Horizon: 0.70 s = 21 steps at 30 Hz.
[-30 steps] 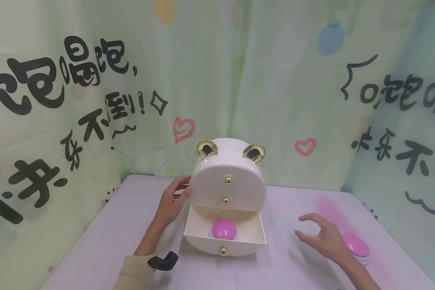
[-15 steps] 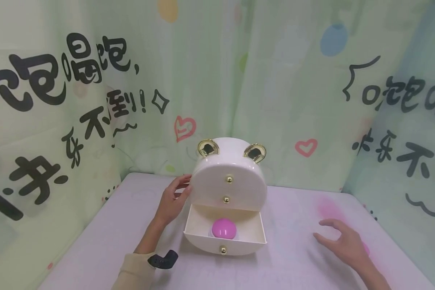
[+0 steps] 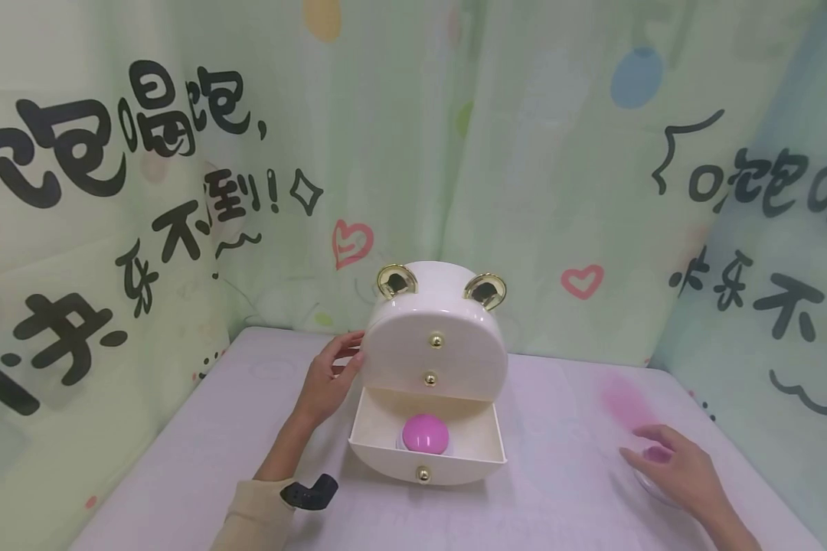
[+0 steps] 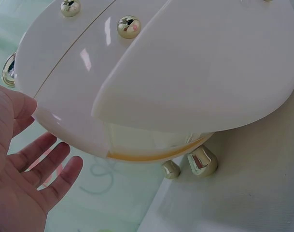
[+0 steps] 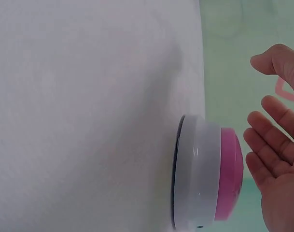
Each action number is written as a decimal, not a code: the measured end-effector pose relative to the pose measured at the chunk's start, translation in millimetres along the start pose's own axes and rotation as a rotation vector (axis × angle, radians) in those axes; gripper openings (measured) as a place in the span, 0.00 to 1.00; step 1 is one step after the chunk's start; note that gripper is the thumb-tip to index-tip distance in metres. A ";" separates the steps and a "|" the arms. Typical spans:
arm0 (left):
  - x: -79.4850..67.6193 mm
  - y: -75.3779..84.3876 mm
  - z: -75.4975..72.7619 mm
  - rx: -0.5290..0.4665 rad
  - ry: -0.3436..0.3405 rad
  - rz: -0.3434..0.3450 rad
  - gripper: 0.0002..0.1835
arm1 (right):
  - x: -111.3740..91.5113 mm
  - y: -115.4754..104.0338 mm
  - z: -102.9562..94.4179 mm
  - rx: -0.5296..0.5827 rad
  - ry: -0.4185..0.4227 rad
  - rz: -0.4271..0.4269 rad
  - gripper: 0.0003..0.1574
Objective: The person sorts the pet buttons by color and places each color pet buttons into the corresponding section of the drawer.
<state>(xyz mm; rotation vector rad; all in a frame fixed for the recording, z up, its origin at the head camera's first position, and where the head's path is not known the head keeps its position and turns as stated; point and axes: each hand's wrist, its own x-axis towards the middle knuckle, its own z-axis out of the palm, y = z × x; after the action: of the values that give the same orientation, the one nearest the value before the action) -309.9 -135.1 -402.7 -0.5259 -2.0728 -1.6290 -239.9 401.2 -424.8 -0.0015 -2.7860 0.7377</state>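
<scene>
A white rounded storage box (image 3: 434,325) with gold-rimmed ears and round gold knobs stands mid-table. Its bottom drawer (image 3: 386,461) is pulled out, and a pink-domed push button (image 3: 425,434) on a whitish base lies inside. My left hand (image 3: 325,389) touches the box's left side, thumb toward the front and fingers spread in the left wrist view. At the right, my right hand (image 3: 685,472) hovers over a second pink push button (image 5: 229,174), which has a white base and sits on the table. Its thumb and fingers are apart, with a gap above the dome in the right wrist view.
The table has a pale cloth (image 3: 558,505) with a pink patch (image 3: 623,402) at the right. Light green curtains (image 3: 524,191) with dark lettering close in the back and both sides. Short gold feet (image 4: 203,160) hold up the box. A black strap-like device (image 3: 310,494) sits at my left wrist.
My right hand has moved right, from left of the second push button to over it, now partly covering it. The left hand, box and drawer stay put.
</scene>
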 end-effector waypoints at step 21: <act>-1.1 1.2 -1.2 0.018 -0.001 0.000 0.19 | 5.0 33.9 -2.1 -0.015 -0.033 0.074 0.45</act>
<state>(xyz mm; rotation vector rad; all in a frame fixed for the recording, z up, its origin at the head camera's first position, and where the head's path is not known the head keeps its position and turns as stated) -308.1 -136.0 -402.1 -0.5210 -2.0861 -1.6091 -246.5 432.1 -438.3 -0.0972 -2.8366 0.7408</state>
